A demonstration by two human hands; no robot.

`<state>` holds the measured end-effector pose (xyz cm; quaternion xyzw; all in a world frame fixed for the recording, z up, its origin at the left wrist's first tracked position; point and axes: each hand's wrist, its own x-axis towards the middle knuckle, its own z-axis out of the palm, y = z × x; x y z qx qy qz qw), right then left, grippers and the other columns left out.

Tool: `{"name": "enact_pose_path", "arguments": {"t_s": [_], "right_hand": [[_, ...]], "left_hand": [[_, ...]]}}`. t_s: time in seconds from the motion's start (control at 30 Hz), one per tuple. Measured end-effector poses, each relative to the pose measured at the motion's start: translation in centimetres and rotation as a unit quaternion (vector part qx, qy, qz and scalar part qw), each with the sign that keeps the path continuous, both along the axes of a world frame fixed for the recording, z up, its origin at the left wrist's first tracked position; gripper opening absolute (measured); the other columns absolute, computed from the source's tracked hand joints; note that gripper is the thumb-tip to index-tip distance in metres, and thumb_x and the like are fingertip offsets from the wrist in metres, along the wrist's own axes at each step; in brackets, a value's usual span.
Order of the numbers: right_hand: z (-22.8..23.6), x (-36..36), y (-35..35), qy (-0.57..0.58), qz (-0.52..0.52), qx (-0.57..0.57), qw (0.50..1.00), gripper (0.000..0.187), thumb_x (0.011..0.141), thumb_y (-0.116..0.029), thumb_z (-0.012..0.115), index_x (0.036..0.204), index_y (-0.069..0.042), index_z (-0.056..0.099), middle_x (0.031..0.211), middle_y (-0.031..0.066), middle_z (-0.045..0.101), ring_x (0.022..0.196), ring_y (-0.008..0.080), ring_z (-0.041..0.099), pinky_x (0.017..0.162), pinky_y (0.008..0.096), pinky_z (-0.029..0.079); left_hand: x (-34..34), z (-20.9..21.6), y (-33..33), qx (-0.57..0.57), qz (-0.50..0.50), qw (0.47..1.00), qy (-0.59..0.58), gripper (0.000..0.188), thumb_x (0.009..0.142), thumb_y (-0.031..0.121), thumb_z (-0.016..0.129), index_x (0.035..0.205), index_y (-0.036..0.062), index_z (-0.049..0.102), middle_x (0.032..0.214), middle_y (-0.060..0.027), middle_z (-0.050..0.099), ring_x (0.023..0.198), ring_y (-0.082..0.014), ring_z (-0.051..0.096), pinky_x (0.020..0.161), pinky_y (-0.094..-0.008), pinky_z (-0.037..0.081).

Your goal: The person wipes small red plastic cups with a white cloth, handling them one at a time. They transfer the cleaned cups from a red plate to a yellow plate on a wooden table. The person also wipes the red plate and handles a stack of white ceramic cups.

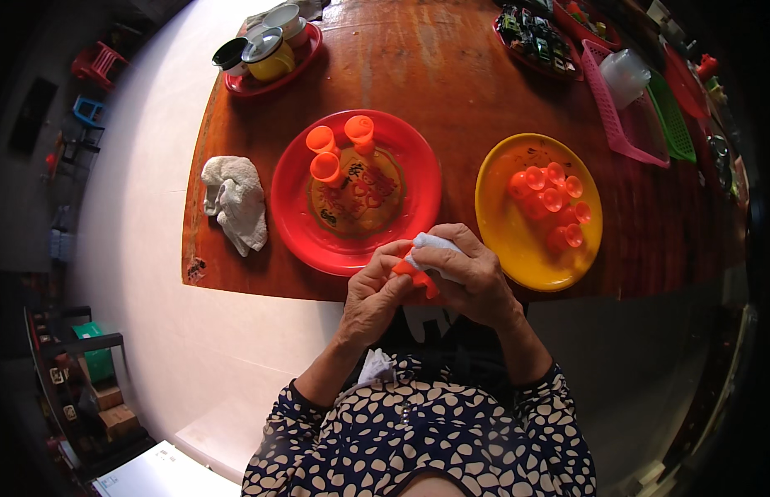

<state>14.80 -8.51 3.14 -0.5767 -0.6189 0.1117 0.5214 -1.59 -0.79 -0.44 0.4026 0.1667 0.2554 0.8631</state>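
Pinched shut between the left hand (375,291) and the right hand (472,277), which presses a white cloth (431,246) on it, the small orange cup (418,277) at lower centre, past the table (451,74) edge, could drop if fingers slip.

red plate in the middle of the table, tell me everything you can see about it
The red plate is round, glossy and looks like plastic, with a darker printed centre. It lies flat on the brown wooden table, near the front edge, between a crumpled white cloth and a yellow plate. Three small orange cups stand on its far left part. The person's hands are just in front of its near rim; contact cannot be told.
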Motion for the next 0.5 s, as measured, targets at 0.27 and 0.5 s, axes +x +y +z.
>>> {"name": "enact_pose_path", "arguments": {"t_s": [0.27,0.5], "right_hand": [[-0.6,0.7,0.4,0.029,-0.011,-0.013,0.999,0.033,0.073,0.003,0.07,0.104,-0.007,0.068,0.103,0.0163,0.06,0.091,0.0306,0.062,0.076,0.0379,0.054],[0.3,0.0,-0.4,-0.019,0.053,0.012,0.998,0.035,0.073,0.001,0.074,0.106,-0.008,0.068,0.111,0.0146,0.057,0.1,0.029,0.059,0.082,0.0365,0.053]], "left_hand": [[0.1,0.3,0.2,-0.056,-0.019,0.998,-0.016,0.016,0.096,0.009,0.055,0.11,0.0023,0.059,0.137,-0.009,0.046,0.117,-0.0208,0.056,0.094,-0.0388,0.054],[-0.4,-0.4,0.6,-0.057,-0.007,0.998,-0.009,0.018,0.097,0.005,0.053,0.114,0.0049,0.057,0.134,-0.0029,0.043,0.118,-0.0167,0.053,0.097,-0.0353,0.051]]}}
